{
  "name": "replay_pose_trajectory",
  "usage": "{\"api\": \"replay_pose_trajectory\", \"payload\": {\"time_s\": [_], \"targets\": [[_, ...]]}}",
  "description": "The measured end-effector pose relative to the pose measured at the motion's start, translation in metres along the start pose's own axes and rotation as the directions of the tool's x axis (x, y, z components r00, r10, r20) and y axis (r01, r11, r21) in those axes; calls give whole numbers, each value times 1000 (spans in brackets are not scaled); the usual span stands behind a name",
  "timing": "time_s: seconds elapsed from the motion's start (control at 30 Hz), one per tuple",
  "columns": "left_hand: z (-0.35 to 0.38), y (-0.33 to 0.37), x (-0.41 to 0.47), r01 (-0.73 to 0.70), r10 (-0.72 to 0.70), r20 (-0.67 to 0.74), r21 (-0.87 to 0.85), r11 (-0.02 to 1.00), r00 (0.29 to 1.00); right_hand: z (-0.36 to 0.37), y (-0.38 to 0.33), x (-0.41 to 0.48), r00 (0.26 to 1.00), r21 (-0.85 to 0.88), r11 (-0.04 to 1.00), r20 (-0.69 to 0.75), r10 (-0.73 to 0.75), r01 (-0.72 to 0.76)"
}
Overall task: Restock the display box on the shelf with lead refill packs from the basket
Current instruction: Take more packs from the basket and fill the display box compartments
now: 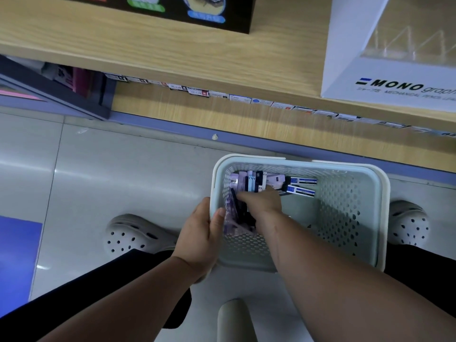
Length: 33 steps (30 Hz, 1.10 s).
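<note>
A pale perforated basket [345,218] rests on my lap above the floor. My left hand [199,238] grips its left rim, thumb inside the wall. Inside the basket, my right hand [261,201] reaches down onto a pile of lead refill packs [249,181] at the far left corner; whether its fingers hold a pack cannot be seen. Two blue-and-white packs [302,187] lie apart to the right of that hand. The white MONO graph display box [385,77] stands on the wooden shelf [172,58] at the upper right, its clear compartments holding nothing I can see.
A black display box [222,13] sits further left on the shelf. Price labels [197,91] line the shelf edge below. Grey clogs [133,233] rest on the tiled floor either side of the basket. A stool leg [234,322] shows between my arms.
</note>
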<state>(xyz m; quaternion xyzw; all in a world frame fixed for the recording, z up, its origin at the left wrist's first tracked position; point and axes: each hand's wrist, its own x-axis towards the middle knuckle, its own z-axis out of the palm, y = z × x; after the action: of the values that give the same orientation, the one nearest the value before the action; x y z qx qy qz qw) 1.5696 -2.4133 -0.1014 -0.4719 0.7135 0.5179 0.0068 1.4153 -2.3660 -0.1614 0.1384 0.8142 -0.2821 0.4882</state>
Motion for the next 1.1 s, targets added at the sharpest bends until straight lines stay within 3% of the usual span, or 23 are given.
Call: {"api": "replay_pose_trajectory", "payload": {"time_s": [0.17, 0.37, 0.57, 1.1], "targets": [[-1, 0, 0, 6, -6, 15, -23, 1000, 1000, 5, 1, -3, 996, -47, 996, -50, -72, 69], [-1, -2, 1, 0, 0, 20, -24, 1000, 1000, -3, -10, -5, 999, -21, 1000, 53, 2, -1], [-1, -1, 1, -1, 1, 22, -33, 999, 1000, 1, -5, -5, 1000, -5, 1000, 11, -29, 29], [0, -1, 1, -7, 7, 10, -56, 998, 1000, -5, -3, -3, 996, 8, 1000, 86, -30, 30]]}}
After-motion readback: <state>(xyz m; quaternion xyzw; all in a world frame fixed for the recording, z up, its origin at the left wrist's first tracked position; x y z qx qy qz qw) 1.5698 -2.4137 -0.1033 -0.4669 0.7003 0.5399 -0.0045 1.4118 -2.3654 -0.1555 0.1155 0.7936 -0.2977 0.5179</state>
